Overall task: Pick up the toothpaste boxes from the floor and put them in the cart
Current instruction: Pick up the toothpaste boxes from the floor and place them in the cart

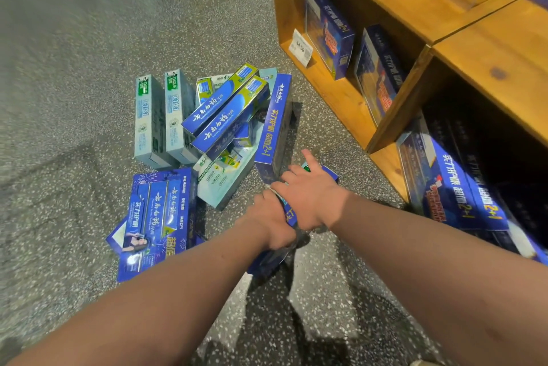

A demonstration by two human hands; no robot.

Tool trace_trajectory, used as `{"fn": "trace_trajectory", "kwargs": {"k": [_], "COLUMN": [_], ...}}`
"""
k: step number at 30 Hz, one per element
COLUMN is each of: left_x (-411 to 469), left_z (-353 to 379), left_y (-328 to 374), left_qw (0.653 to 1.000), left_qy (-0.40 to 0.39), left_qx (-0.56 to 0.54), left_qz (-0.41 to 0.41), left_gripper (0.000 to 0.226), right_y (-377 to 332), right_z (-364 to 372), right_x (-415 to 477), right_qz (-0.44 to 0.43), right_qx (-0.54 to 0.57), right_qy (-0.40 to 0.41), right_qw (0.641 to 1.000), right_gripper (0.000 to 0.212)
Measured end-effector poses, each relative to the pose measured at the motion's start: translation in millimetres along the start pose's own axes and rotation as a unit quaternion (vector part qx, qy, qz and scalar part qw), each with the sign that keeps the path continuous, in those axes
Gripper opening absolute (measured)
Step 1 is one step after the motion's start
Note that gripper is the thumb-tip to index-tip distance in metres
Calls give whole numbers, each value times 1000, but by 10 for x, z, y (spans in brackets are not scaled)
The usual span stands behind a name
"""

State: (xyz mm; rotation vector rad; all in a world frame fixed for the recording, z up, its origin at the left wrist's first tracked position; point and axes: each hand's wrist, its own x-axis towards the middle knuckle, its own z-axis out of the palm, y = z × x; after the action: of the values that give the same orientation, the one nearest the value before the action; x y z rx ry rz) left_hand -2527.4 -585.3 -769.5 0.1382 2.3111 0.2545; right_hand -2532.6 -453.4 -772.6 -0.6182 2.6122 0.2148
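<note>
Nearest, both bare forearms reach down over the grey speckled floor (pixel 74 69). Left hand (pixel 274 222) and right hand (pixel 311 196) clasp one dark blue toothpaste box (pixel 289 214) between them, fingers curled round it, just above the floor. Beyond lies a heap of blue and pale green cardboard toothpaste boxes (pixel 219 119), overlapping. Right of it stands a wooden shelf unit (pixel 341 93) holding more blue boxes (pixel 329 30).
</note>
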Motion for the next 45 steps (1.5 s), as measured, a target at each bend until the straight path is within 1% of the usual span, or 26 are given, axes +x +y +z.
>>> {"fn": "trace_trajectory", "kwargs": {"k": [4,7,11,14,18,21,23,27,29,30,32,34,37,41,45], "left_x": [-8,-4,23,-32,-428,-1010,-1511,-2625,-3348,-3506,-4250,-5014,-5987,-6976,-7765], "left_z": [67,64,-3,-121,-505,-986,-1389,-2225,-2829,-2926,-3523,-4062,-4733,-5248,-5420], "left_y": [29,42,17,9,59,125,176,299,346,375,429,482,479,276,-147], "left_qw": [999,999,999,996,990,988,988,989,991,991,991,989,984,972,958], "left_qy": [23,22,12,11,20,9,5,12,31,33,64,94,142,212,269], "left_qx": [18,31,43,92,128,137,133,126,116,115,113,113,103,95,76], "left_qz": [-22,-28,-15,13,49,77,83,81,62,58,44,22,2,-28,-55], "left_gripper": [86,77,71,70,72,70,70,73,77,77,74,70,66,60,57], "right_y": [24,58,60,40,8,-76,-143,-294,-379,-409,-492,-613,-828,-1253,-1887], "right_z": [-7,-12,-83,-189,-695,-1342,-1874,-3084,-3950,-4126,-4994,-5845,-6887,-7831,-8416], "right_x": [20,42,103,64,-217,-615,-920,-1557,-1917,-2025,-2396,-2809,-3276,-3698,-4010], "right_qz": [-30,-43,-40,-16,2,10,14,-7,-16,-11,-32,-56,-95,-144,-180], "right_qx": [-15,8,-2,-1,-4,10,25,9,-13,-10,-3,-18,-49,-77,-106], "right_qy": [5,-2,-36,-60,-82,-86,-82,-83,-74,-74,-45,-10,34,103,165], "right_qw": [999,999,999,998,997,996,996,997,997,997,999,998,994,981,964], "right_gripper": [79,71,77,81,73,61,64,66,66,66,60,56,60,56,57]}}
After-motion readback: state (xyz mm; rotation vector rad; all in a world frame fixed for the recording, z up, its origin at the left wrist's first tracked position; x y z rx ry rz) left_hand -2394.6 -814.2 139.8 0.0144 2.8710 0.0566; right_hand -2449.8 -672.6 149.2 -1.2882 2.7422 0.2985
